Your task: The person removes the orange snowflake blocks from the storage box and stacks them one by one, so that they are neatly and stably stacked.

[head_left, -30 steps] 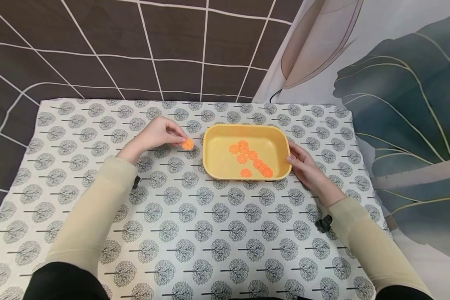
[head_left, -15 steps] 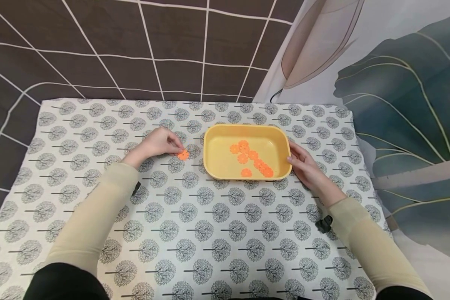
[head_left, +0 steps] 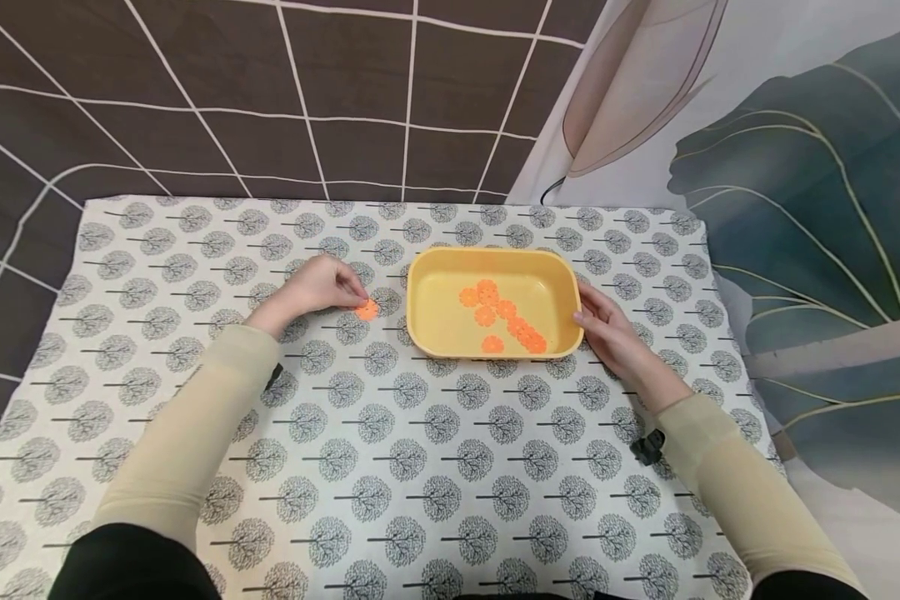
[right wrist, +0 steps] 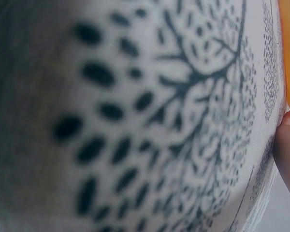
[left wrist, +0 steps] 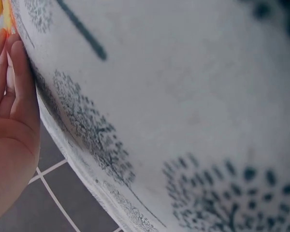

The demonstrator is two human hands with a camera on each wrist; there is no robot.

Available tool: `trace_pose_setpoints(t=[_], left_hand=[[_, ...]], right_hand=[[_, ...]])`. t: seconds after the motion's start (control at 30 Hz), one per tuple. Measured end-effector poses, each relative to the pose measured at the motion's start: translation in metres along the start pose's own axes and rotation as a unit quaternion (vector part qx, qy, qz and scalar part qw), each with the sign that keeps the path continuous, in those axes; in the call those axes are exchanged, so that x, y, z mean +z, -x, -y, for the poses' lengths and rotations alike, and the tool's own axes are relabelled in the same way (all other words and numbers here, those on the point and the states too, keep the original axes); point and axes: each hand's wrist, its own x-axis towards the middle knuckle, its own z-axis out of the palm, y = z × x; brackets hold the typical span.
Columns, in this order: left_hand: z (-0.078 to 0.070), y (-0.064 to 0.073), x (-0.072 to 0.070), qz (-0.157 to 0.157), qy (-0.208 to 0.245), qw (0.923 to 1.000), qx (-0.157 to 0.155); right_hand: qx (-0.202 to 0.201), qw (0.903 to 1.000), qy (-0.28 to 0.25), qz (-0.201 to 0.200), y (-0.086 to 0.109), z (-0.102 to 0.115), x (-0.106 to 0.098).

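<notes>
My left hand (head_left: 321, 285) is low over the cloth, left of a yellow tub (head_left: 437, 333). Thumb and fingertips pinch an orange flower-shaped slice (head_left: 368, 310), which looks like a carrot slice, close to the tablecloth. In the left wrist view, a bit of orange shows at the tips of the hand (left wrist: 12, 106). At the tub's right end my right hand (head_left: 617, 337) grips the wall, thumb at the rim and fingers along the outside. Several similar orange slices (head_left: 485, 317) lie in the tub, some overlapping in a row toward its front right corner.
A white tablecloth (head_left: 442, 467) with a grey tree print covers the table. Behind the table hangs a dark cloth (head_left: 352, 92) with white grid lines. A leaf-patterned curtain (head_left: 810, 250) hangs along the right side.
The left hand has drawn slightly left and toward me with the slice, down close to the cloth, then stayed there. The right hand and tub have not visibly moved.
</notes>
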Motion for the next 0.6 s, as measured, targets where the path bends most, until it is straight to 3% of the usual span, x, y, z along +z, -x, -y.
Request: trace_pose_setpoints(t=[0.13,0.3,0.6], left_hand=[[-0.001,0.002,-0.002,-0.003,0.005,0.9999,-0.009],[-0.005,0.001,-0.006,-0.018,0.009,0.9998,0.002],[-0.037,-0.006,-0.010,-0.046,0.030,0.9978,0.038]], right_hand=[[0.002,1.0000,-0.002,0.001,-0.001,0.000,0.001],[-0.004,0.9999,-0.009,0.005,-0.001,0.000,0.002],[-0.003,0.9999,-0.011,0.000,0.000,0.001,0.002]])
